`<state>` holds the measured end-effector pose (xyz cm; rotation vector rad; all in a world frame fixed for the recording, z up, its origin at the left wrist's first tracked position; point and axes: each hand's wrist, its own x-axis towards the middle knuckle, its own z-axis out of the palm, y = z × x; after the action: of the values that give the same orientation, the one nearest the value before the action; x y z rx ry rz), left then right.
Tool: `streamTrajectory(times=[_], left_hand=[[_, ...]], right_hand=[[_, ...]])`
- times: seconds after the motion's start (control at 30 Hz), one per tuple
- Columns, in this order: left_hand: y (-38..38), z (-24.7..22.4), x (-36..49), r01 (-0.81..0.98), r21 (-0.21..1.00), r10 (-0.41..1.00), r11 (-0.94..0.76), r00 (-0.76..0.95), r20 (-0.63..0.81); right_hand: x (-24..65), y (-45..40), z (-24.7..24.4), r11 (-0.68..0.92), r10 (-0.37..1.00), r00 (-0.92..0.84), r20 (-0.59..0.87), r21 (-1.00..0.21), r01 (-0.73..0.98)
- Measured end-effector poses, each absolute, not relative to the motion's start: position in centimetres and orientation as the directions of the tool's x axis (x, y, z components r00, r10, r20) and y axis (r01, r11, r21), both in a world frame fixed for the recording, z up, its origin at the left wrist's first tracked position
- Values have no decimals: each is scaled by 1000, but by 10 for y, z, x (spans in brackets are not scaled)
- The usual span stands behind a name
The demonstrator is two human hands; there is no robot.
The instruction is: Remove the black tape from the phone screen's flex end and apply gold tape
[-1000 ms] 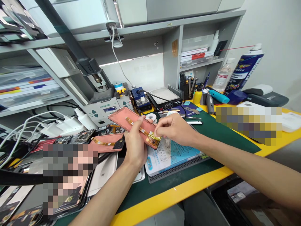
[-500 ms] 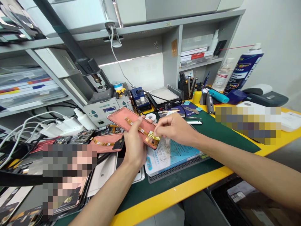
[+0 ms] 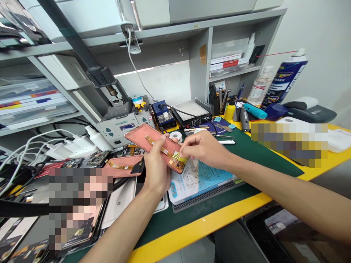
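Display panel (image 3: 153,140) with pink backing is gripped in the left hand (image 3: 157,171), fingers curled around its long edge, held above the green mat (image 3: 255,160) well in from the counter's front edge. Right hand (image 3: 204,149) is pinched almost closed at the end of the gold flex cable (image 3: 178,160), though actual hold on it is unclear. Too hard a tug could crease or tear the flex; a slipped grip could drop the panel onto the second panel (image 3: 123,166).

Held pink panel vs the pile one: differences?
The held panel is raised, tilted, in the left hand; the pile panel lies flat. The held panel's ribbon ends in gold foil by the right hand; the pile panel's ends in a black tip. Both: pink backs, gold ribbons.
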<state>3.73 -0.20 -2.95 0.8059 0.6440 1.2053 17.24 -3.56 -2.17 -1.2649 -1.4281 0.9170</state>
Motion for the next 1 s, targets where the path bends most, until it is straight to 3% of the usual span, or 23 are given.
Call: streamTrajectory(times=[1.0], left_hand=[[-2, -29, 36, -551, 820, 961, 156, 276, 3]], right_hand=[[172, -35, -18, 167, 984, 31, 178, -961, 221]])
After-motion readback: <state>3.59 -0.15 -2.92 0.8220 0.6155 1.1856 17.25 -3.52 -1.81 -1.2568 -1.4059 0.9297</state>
